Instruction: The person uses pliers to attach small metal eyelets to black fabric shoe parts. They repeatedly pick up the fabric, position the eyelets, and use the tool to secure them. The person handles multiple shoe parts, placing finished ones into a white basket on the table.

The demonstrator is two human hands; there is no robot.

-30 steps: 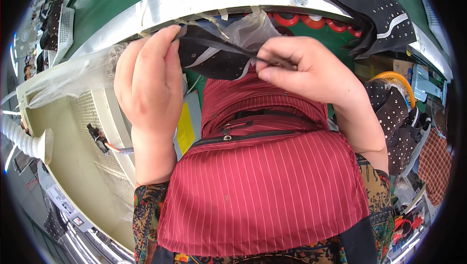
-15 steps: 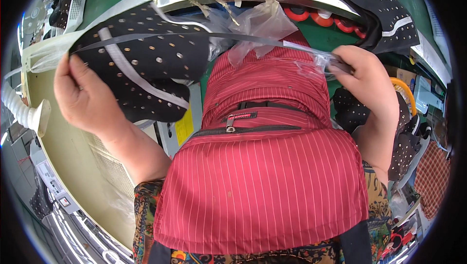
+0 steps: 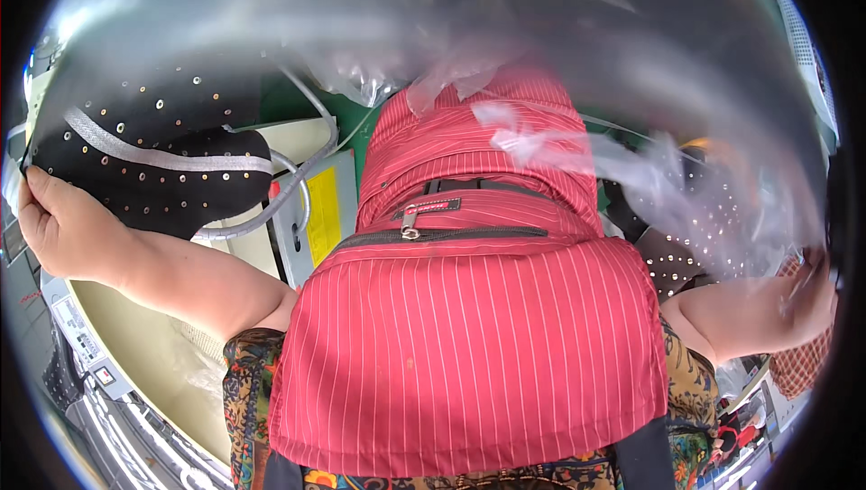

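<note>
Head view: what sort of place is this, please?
Probably a garment or fabric workshop: the left hand holds studded black fabric, with more studded cloth and checked cloth at the right.

Up on the wearer's head it sits, the left fisheye camera of a side-by-side pair, staring steeply down the person's own front! The red striped apron (image 3: 469,346) fills the middle, close in; left hand (image 3: 70,230) and right hand (image 3: 806,299) show near opposite rims, where straight edges bend.
</note>
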